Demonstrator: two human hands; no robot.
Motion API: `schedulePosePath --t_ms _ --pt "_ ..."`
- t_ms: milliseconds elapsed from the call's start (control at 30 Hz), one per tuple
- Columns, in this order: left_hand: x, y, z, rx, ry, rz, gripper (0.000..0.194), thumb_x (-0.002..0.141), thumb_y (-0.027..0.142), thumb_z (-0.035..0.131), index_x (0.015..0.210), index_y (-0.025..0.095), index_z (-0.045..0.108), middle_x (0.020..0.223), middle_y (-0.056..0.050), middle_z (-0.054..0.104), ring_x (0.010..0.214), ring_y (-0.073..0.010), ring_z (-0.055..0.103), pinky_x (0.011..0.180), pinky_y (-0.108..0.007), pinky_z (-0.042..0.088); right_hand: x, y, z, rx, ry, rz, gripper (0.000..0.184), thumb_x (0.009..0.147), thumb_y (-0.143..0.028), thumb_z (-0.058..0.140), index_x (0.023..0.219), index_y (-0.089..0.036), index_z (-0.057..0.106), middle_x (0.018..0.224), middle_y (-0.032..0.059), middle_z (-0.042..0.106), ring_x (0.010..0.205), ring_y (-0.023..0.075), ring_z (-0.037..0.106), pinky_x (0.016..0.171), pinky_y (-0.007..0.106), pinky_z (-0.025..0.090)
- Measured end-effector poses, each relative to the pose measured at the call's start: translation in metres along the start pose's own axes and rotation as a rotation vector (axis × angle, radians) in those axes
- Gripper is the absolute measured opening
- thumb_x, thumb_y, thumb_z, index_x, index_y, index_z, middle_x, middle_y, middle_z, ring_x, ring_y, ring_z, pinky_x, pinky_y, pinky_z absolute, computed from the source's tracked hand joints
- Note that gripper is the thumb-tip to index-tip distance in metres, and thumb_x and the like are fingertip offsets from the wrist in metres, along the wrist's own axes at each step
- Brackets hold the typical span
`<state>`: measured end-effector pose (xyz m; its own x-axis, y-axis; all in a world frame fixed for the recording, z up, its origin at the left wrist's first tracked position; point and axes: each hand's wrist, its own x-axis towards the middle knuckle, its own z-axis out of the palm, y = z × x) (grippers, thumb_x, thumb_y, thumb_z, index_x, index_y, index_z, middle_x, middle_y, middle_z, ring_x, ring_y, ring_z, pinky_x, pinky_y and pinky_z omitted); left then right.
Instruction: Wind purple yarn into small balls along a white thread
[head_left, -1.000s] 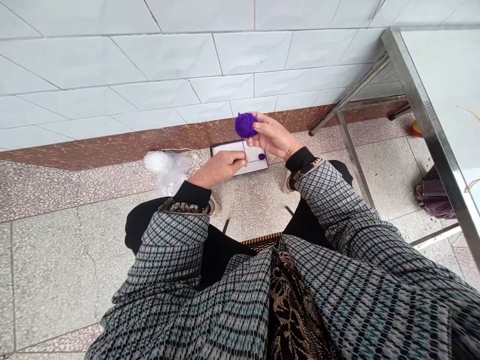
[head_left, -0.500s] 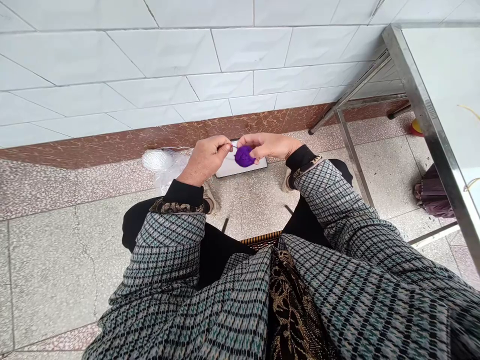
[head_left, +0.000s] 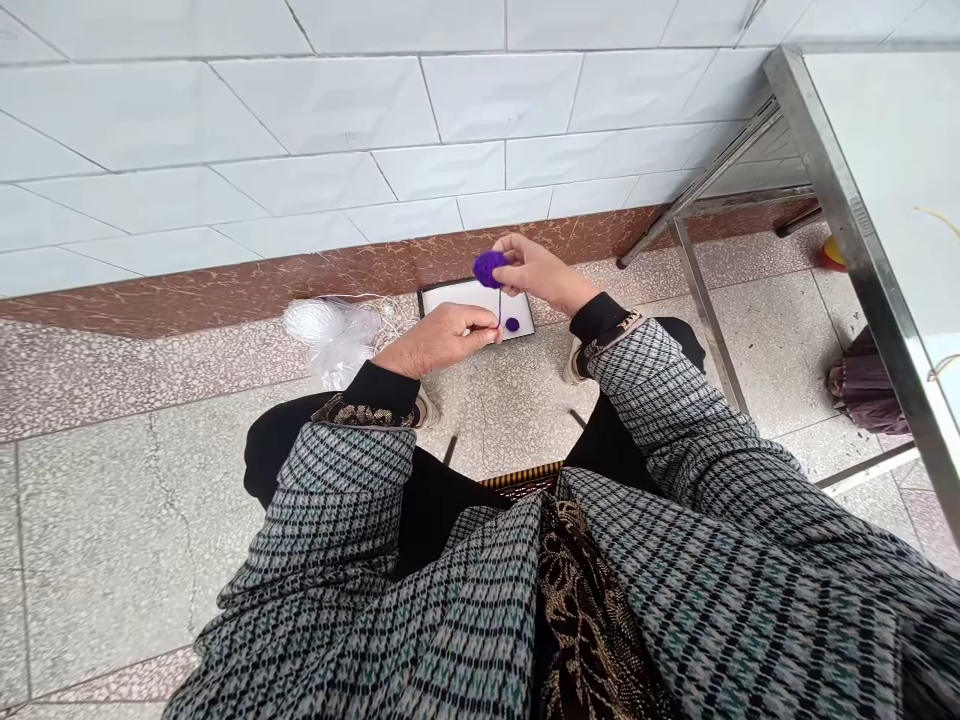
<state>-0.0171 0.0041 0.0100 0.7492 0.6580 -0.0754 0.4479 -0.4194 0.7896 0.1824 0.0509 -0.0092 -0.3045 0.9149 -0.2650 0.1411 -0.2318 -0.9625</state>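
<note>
A ball of purple yarn (head_left: 489, 269) is held in my right hand (head_left: 534, 270), its fingers closed round the ball's right side. From the ball a strand of purple yarn (head_left: 500, 304) runs down to my left hand (head_left: 450, 336), which pinches it between thumb and fingers. Beneath both hands lies a shallow white tray with a dark rim (head_left: 439, 298) on the floor. Inside it, near the right end, rests a smaller purple ball (head_left: 512, 324). My left hand covers part of the tray's near side.
Left of the tray is a ball of white yarn (head_left: 313, 322) with clear plastic wrapping (head_left: 341, 350) by the wall base. A metal-framed table (head_left: 847, 190) stands at the right, its leg (head_left: 709, 315) close to my right knee. The tiled wall (head_left: 480, 95) is directly ahead.
My right hand has risen with the yarn ball, and my left hand has moved down and right with the strand. The small purple ball in the tray now shows.
</note>
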Motion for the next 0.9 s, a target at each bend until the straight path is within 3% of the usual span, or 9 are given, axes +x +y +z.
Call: schedulePosePath --t_ms 167,267,367,467,533,633,700,800,900 --pt "-0.006 -0.006 -0.008 0.044 0.210 -0.088 0.026 0.091 0.031 0.053 0.085 0.016 0.073 0.084 -0.005 0.073 0.080 -0.0178 0.062 0.079 -0.030 0.048 -0.012 -0.008 0.000 -0.275 -0.193 0.122 0.031 0.077 0.000 0.068 0.097 -0.019 0.054 0.080 -0.0019 0.059 0.062 0.0096 0.048 0.052 0.019 0.041" --pt "-0.005 -0.014 -0.013 0.087 0.382 -0.167 0.021 0.089 0.026 0.053 0.084 0.017 0.071 0.087 -0.005 0.073 0.083 -0.0187 0.062 0.080 -0.030 0.049 -0.021 -0.018 -0.001 -0.195 -0.410 0.143 0.033 0.075 -0.001 0.069 0.100 -0.018 0.057 0.082 -0.0014 0.063 0.063 0.0103 0.053 0.056 0.020 0.047" --pt "-0.002 -0.023 -0.013 0.100 0.468 -0.240 0.019 0.089 0.023 0.052 0.082 0.018 0.069 0.085 -0.005 0.071 0.084 -0.0187 0.060 0.080 -0.029 0.048 -0.025 -0.023 -0.003 -0.008 -0.488 0.087 0.032 0.079 -0.008 0.069 0.106 -0.018 0.056 0.089 -0.0008 0.066 0.065 0.0088 0.057 0.061 0.020 0.052" --pt "0.002 -0.026 -0.007 0.085 0.411 -0.257 0.021 0.090 0.025 0.051 0.085 0.016 0.069 0.080 -0.003 0.069 0.078 -0.0181 0.058 0.075 -0.028 0.046 -0.022 -0.025 -0.004 0.163 -0.397 0.017 0.029 0.089 -0.019 0.067 0.114 -0.018 0.052 0.092 0.0007 0.066 0.066 0.0080 0.061 0.065 0.021 0.055" --pt "0.005 -0.023 -0.001 0.069 0.277 -0.223 0.023 0.090 0.027 0.051 0.084 0.016 0.070 0.073 -0.002 0.066 0.072 -0.0170 0.056 0.071 -0.028 0.044 -0.018 -0.023 -0.003 0.215 -0.285 -0.008 0.025 0.095 -0.024 0.063 0.116 -0.018 0.049 0.091 0.0013 0.065 0.066 0.0082 0.062 0.066 0.021 0.056" --pt "0.006 -0.014 0.007 0.028 0.035 -0.122 0.024 0.090 0.031 0.052 0.083 0.017 0.070 0.068 0.000 0.063 0.067 -0.0151 0.055 0.070 -0.026 0.042 -0.011 -0.016 0.001 0.161 -0.107 -0.016 0.018 0.098 -0.021 0.059 0.111 -0.019 0.047 0.090 0.0006 0.064 0.062 0.0071 0.060 0.062 0.019 0.055" --pt "0.006 -0.009 0.008 0.009 -0.035 -0.074 0.025 0.090 0.032 0.052 0.083 0.017 0.070 0.070 0.000 0.065 0.067 -0.0144 0.054 0.070 -0.026 0.043 -0.007 -0.010 0.003 0.053 -0.024 -0.012 0.019 0.094 -0.014 0.062 0.106 -0.020 0.047 0.089 -0.0008 0.062 0.059 0.0063 0.057 0.058 0.017 0.052" --pt "0.004 -0.007 0.006 0.013 0.028 -0.084 0.027 0.091 0.034 0.051 0.084 0.016 0.070 0.073 -0.002 0.066 0.067 -0.0146 0.054 0.069 -0.027 0.044 -0.003 -0.001 0.004 -0.164 0.014 0.031 0.026 0.087 -0.006 0.066 0.099 -0.020 0.048 0.082 -0.0030 0.060 0.056 0.0068 0.054 0.051 0.016 0.048" --pt "0.001 -0.009 0.000 0.037 0.164 -0.109 0.025 0.090 0.032 0.052 0.084 0.016 0.070 0.078 -0.003 0.068 0.072 -0.0161 0.057 0.073 -0.028 0.046 -0.005 0.001 0.003 -0.357 -0.048 0.089 0.029 0.082 -0.004 0.070 0.096 -0.020 0.050 0.076 -0.0032 0.059 0.054 0.0079 0.053 0.047 0.017 0.044"
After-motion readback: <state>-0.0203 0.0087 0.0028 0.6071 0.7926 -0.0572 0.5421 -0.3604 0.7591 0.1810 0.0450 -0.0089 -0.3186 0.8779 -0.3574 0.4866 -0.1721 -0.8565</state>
